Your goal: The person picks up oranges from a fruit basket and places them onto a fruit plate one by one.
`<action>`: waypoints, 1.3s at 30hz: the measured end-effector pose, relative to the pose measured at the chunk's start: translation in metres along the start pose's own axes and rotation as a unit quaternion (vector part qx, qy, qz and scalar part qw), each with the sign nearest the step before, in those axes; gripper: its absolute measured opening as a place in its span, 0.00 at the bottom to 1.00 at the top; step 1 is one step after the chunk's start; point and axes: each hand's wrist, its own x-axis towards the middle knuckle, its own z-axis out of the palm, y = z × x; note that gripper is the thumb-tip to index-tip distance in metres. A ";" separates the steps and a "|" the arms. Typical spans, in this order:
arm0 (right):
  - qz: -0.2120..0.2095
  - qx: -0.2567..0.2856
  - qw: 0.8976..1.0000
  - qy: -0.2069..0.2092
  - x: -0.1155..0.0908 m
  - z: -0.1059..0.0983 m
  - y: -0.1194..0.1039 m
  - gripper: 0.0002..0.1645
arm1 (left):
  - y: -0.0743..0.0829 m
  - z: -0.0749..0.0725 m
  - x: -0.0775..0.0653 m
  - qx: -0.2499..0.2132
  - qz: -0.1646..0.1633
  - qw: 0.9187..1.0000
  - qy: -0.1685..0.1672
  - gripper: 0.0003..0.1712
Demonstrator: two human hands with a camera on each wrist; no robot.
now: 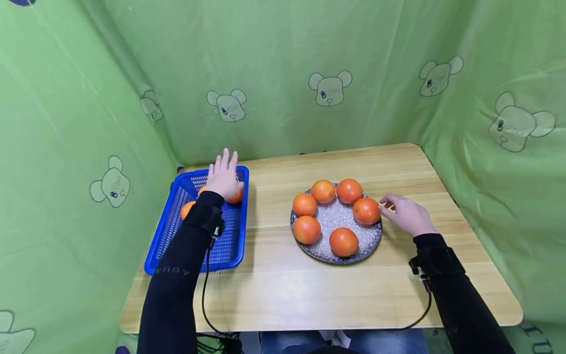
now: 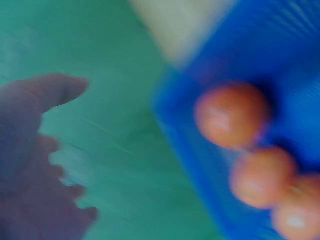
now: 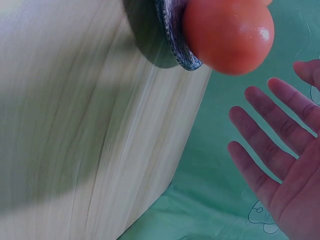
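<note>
My left hand (image 1: 224,182) is over the blue basket (image 1: 240,246), fingers spread and holding nothing. Below it, partly hidden by hand and wrist, orange-red tomatoes (image 1: 187,210) lie in the basket; the left wrist view, blurred, shows three tomatoes (image 2: 232,116) bunched together. Several more tomatoes (image 1: 343,242) form a ring on a speckled round plate (image 1: 329,216). My right hand (image 1: 409,215) is at the plate's right side, fingertips close beside the rightmost tomato (image 1: 366,211). In the right wrist view, its fingers (image 3: 270,125) are extended with a gap between them and that tomato (image 3: 230,37).
The light wooden table (image 1: 274,290) carries the basket on the left and the plate right of centre. Green curtains (image 1: 274,54) with bear-head prints hang behind and at both sides. Cables (image 1: 204,295) run from both wrists over the front edge.
</note>
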 end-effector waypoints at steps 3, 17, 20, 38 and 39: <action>0.005 0.000 1.000 -0.005 -0.003 0.001 0.001 0.17 | -0.030 0.024 0.013 -0.009 -0.021 1.000 -0.017 0.54; 0.007 0.000 1.000 0.002 -0.003 -0.006 0.009 0.17 | -0.054 0.066 0.016 -0.011 -0.014 1.000 0.010 0.40; 0.008 0.000 1.000 0.005 -0.002 -0.005 0.007 0.17 | -0.056 0.060 0.011 -0.023 -0.021 0.999 -0.020 0.42; -0.003 0.008 1.000 -0.001 0.002 -0.001 0.004 0.17 | -0.030 0.005 -0.049 -0.047 -0.085 0.953 -0.287 0.42; -0.003 0.008 1.000 -0.001 0.001 -0.001 0.003 0.17 | -0.027 0.001 -0.046 -0.025 -0.061 0.956 -0.287 0.42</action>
